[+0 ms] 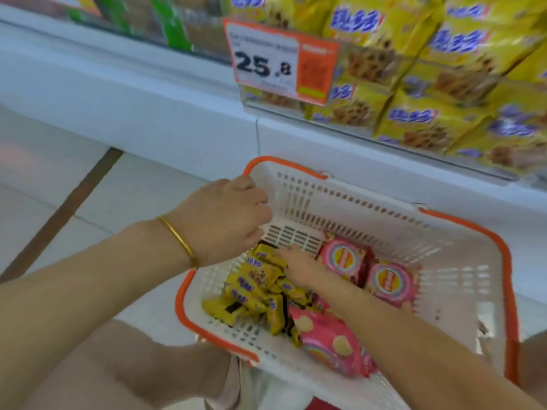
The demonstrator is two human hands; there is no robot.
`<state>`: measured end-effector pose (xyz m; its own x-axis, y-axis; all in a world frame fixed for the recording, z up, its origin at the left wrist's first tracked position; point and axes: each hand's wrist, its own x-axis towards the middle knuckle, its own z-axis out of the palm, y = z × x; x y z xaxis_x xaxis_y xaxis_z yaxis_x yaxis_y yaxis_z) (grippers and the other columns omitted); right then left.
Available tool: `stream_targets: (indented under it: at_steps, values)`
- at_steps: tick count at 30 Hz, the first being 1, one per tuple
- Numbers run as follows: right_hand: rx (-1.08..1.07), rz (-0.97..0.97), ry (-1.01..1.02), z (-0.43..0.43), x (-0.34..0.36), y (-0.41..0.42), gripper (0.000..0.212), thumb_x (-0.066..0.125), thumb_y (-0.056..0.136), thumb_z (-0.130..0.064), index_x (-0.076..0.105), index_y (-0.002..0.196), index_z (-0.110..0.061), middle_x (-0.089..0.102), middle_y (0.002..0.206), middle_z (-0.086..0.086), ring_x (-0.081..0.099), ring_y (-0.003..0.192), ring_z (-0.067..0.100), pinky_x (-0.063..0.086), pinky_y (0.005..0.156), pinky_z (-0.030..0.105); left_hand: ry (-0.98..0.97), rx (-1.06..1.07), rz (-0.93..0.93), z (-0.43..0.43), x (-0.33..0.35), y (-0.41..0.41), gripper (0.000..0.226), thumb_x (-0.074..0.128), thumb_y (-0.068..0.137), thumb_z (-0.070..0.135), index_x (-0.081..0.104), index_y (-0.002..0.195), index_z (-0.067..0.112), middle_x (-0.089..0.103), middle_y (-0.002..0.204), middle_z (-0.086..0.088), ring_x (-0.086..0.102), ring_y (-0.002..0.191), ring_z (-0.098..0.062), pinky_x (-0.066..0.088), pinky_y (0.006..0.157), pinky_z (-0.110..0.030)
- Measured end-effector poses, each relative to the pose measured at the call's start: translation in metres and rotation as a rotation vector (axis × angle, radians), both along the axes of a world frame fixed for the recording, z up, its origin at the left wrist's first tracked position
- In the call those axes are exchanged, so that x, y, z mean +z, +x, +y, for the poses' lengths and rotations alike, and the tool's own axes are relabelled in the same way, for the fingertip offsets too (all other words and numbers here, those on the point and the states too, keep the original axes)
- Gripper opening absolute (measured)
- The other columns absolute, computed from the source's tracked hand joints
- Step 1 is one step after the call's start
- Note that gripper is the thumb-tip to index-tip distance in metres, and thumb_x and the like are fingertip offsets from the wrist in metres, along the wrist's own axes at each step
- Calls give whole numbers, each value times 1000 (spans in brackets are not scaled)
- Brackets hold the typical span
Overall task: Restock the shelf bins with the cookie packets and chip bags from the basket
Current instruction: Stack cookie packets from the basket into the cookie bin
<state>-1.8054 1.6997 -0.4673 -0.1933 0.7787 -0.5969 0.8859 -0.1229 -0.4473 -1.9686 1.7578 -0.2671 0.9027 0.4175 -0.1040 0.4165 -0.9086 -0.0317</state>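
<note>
Left hand [228, 220] hides right hand's [299, 266] fingertips on yellow packets [254, 291].

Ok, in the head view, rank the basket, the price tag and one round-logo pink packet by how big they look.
1. Basket, clearly largest.
2. Price tag.
3. Pink packet with the round logo, smallest.

The tag and packet look fairly close, and they sit at different distances from the camera, so that order is unsure.
</note>
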Motion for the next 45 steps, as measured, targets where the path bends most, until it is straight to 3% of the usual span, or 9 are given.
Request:
stream_targets:
  at_steps: [3,9,14,20,26,31,37,40,45]
  values:
    - [75,-29,-69,13,-30,-20,76,36,90,12,24,147,-37,6,158,12,49,117,40,33,52,26,-27,45,21,4,-3,-11,47,30,77,35,72,78,14,68,84,-5,64,85,-31,56,60,-41]
    - [235,-203,-126,35,-69,-37,88,45,86,11,8,148,-40,-20,157,4,-1,142,44,31,108,57,-46,81,50,15,-9,-15,43,30,74,31,71,72,17,68,79,-3,65,80,-27,55,55,-37]
    - [198,-197,-90,34,-66,-43,70,46,88,4,22,145,-28,8,152,15,22,133,46,36,103,49,-95,118,101,23,-10,-15,44,31,75,33,72,75,16,69,80,-3,65,80,-26,55,57,-37]
    - [-196,240,-38,28,-31,-3,39,50,87,0,39,114,-25,50,120,7,57,89,24,52,75,39,-70,131,317,25,-1,1,37,32,98,39,48,128,24,48,131,5,37,124,-18,38,101,-34]
    - [-420,633,-159,19,84,51,52,70,84,-17,38,124,-26,36,143,4,45,119,14,44,94,28,-245,204,296,22,16,33,40,40,98,38,40,137,26,48,135,3,43,124,-18,41,98,-36]
    - [-442,765,56,-9,168,81,37,63,87,-7,52,109,-34,52,120,-12,51,111,6,45,86,17,-499,304,150,8,35,75,61,55,93,38,27,145,22,44,142,-2,52,117,-18,41,95,-28]
    - [-616,747,321,-54,240,109,34,72,76,-11,55,103,-25,55,118,-2,54,112,12,49,86,31,-602,234,-255,-11,72,112,53,65,88,25,42,135,22,48,97,6,47,81,-9,36,70,-19]
    - [-710,685,518,-66,289,116,31,76,69,-17,55,91,-19,63,92,-1,61,76,9,49,66,32,-610,176,-616,-17,99,122,53,70,84,23,47,132,21,53,89,5,55,77,-10,44,72,-20]
    - [-755,475,874,-50,363,130,29,78,73,-23,56,93,-22,58,84,-7,54,49,-2,40,39,16,70,-2,-924,-5,130,119,38,52,91,27,55,123,7,55,121,-11,47,112,-18,30,97,-14]
